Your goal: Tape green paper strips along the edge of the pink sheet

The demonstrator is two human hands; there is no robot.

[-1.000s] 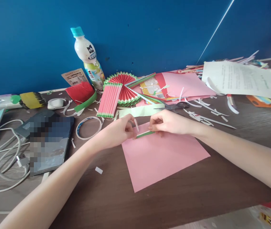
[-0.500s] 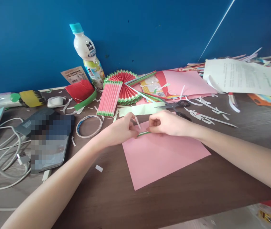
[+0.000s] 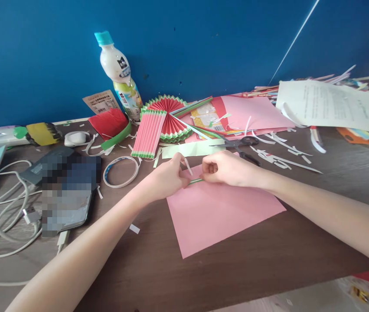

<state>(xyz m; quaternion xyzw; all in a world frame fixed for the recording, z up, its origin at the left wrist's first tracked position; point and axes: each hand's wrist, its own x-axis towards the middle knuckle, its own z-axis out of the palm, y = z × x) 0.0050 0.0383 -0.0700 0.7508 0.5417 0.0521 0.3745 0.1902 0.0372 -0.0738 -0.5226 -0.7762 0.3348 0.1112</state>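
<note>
On the brown table lies a sheet of pink paper (image 3: 217, 216), turned at a slant. A thin green-and-white paper strip (image 3: 195, 181) runs near its far edge, and the fingers of both hands pinch it there. My left hand (image 3: 169, 175) is closed on the strip's left end, and a small white strip (image 3: 188, 166) sticks up beside its fingers. Closed on the right end is my right hand (image 3: 228, 168), its thumb and index finger pressed together. Black-handled scissors (image 3: 249, 157) rest just behind that hand, partly on a pale green paper strip (image 3: 187, 148).
Behind the hands are a pleated pink paper piece (image 3: 149, 133), a red paper fan (image 3: 168, 106) and a bottle (image 3: 115, 69). A tape roll (image 3: 121, 172), a phone (image 3: 73, 195) and cables (image 3: 2, 229) lie left. Paper scraps (image 3: 278, 160) and a printed sheet (image 3: 334, 104) are right.
Very little differs: both hands keep their pinch on the strip. The left hand's fingers have shifted very slightly.
</note>
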